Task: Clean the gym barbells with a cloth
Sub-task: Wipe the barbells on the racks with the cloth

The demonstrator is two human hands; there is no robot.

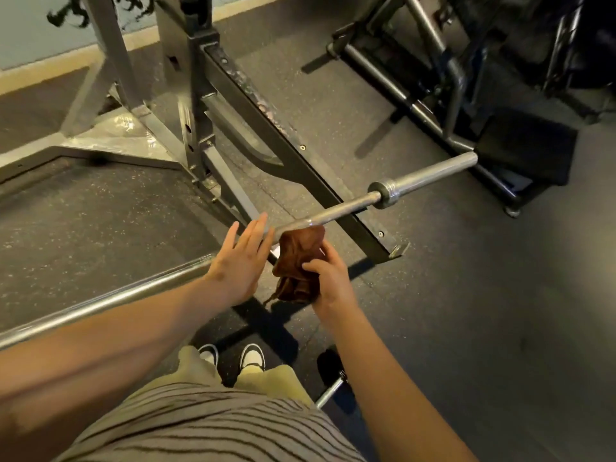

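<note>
A long steel barbell [346, 204] runs from the lower left to the middle right, resting across a dark safety arm of the rack. Its bare sleeve end points toward the right. My right hand [328, 278] grips a bunched brown cloth [300, 258], whose top edge touches the bar's underside. My left hand [243, 258] hovers flat over the bar just left of the cloth, fingers straight and apart, holding nothing. The bar's stretch behind both hands is hidden.
The grey squat rack [196, 105] stands ahead on a rubber floor. Its dark safety arm [300, 151] slants toward me. A second bar [328, 391] lies on the floor by my right foot. Dark machine frames [450, 85] crowd the upper right.
</note>
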